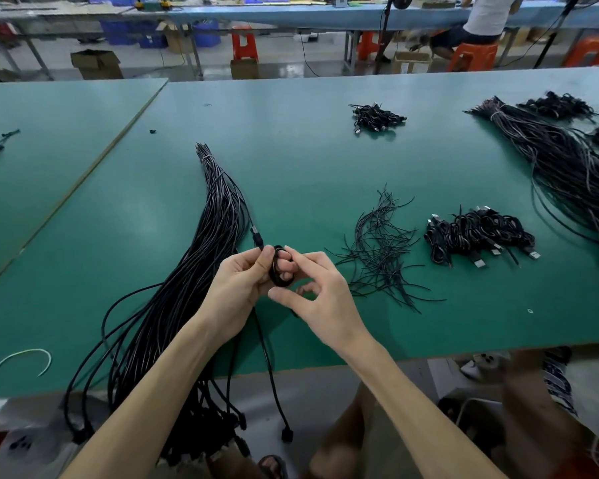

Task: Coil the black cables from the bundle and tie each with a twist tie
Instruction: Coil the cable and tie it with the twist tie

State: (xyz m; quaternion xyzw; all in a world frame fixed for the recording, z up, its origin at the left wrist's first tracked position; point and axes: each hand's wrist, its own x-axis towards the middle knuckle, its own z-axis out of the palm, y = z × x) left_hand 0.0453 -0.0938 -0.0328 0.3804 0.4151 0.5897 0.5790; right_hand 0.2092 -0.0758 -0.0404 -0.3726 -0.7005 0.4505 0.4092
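Bundle (201, 271) of black cables is laid at left on the tabletop (291, 160), ends hung over the near edge so singles can be drawn out w/o tangling. A small coil (281, 282) is gripped in the left hand (237, 288) to keep loops tight. The right hand (320, 295) is curled at it, index & thumb bracketing the loop, prob. to guide the tail. Twist ties (377, 257) are spread just right, w/in reach, and finished coils (478, 236) are piled beyond.
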